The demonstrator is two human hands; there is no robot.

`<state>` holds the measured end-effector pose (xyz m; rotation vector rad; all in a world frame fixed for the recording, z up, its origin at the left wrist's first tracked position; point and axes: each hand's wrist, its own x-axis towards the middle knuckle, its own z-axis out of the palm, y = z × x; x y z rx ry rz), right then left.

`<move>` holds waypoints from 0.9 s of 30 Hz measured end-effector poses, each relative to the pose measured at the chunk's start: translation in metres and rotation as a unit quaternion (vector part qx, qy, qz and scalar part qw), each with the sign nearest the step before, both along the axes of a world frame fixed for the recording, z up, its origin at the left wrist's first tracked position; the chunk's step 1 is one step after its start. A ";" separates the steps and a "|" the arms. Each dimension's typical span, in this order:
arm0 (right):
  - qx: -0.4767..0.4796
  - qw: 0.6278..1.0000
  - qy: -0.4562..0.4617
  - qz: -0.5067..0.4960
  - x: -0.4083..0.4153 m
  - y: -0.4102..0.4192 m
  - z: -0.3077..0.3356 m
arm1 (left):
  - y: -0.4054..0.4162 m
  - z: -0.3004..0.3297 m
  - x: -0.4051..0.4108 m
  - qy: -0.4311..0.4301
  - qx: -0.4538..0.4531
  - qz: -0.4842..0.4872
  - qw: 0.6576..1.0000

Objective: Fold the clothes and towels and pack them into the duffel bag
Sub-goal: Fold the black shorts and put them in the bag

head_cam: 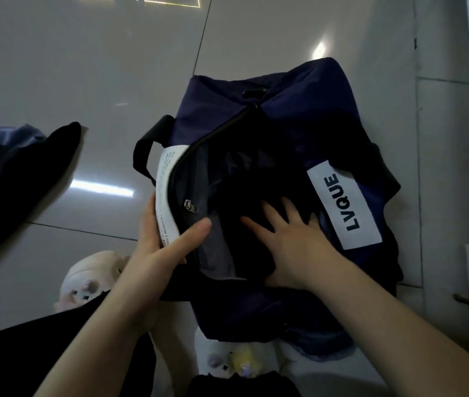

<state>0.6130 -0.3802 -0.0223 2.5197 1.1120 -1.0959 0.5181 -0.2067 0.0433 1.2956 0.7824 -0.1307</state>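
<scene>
Left hand (153, 247) grip on one duffel bag (293, 116) rim, right hand (299, 239) flat on one dark garment (244, 190)

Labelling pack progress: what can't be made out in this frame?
- Head view: items inside the duffel bag; the dark interior and the right hand pressing on dark cloth hide any count.
- Small print on the white label: blurred, partly under the left hand.
- Clothes pile: cut by the left edge.
</scene>
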 end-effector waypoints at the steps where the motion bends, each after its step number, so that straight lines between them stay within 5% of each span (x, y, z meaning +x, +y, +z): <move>1: -0.017 1.000 -0.005 -0.004 -0.004 0.002 -0.006 | -0.003 -0.005 -0.001 0.009 -0.033 0.002 0.999; 5: -0.039 0.999 -0.033 -0.012 -0.009 0.013 -0.025 | -0.008 -0.017 0.001 0.018 -0.097 0.025 0.995; 17: -0.035 0.998 -0.037 -0.043 -0.010 0.020 -0.028 | -0.004 -0.003 -0.004 -0.008 -0.019 -0.037 0.999; 24: 0.194 0.961 0.074 -0.181 -0.005 -0.022 0.024 | -0.009 -0.024 -0.012 0.024 -0.132 -0.004 0.991; 27: 0.339 0.897 -0.055 -0.279 -0.009 -0.047 0.034 | -0.015 -0.030 -0.011 0.028 -0.149 -0.015 0.988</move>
